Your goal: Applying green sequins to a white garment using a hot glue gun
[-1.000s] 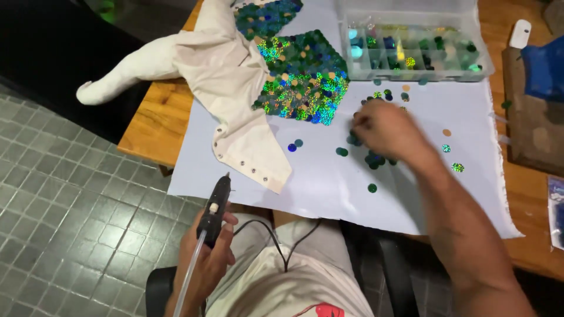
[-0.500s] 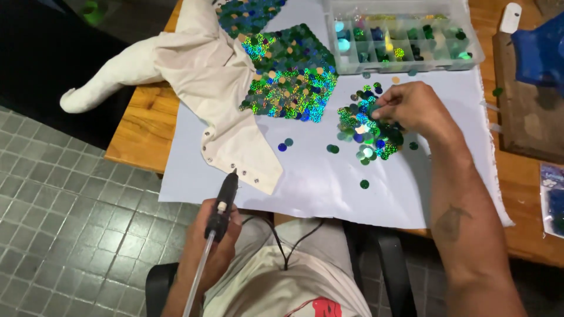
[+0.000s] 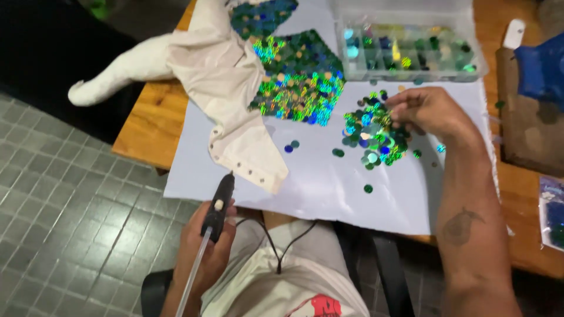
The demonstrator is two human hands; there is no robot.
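My left hand [image 3: 207, 249] grips a black hot glue gun [image 3: 218, 205] over my lap, its nozzle pointing at the near edge of the pale paper sheet [image 3: 329, 188]. My right hand [image 3: 427, 111] rests on the sheet with its fingertips pinched at the right side of a heap of shiny green and blue sequins [image 3: 371, 132]. Whether a sequin sits between the fingers cannot be made out. A cream cloth garment [image 3: 223, 82] lies at the left, partly covered with glued sequin patches [image 3: 299, 82].
A clear compartment box of sequins [image 3: 411, 50] stands at the back of the wooden table [image 3: 147, 126]. A blue object [image 3: 540, 67] and a brown board [image 3: 529, 135] lie at the right. Stray sequins [image 3: 368, 188] dot the sheet. Grey tiled floor [image 3: 59, 205] lies left.
My right hand has slid from the middle of the sheet to the right, uncovering the sequin heap, and now pinches at its right edge. The glue gun hand has barely moved.
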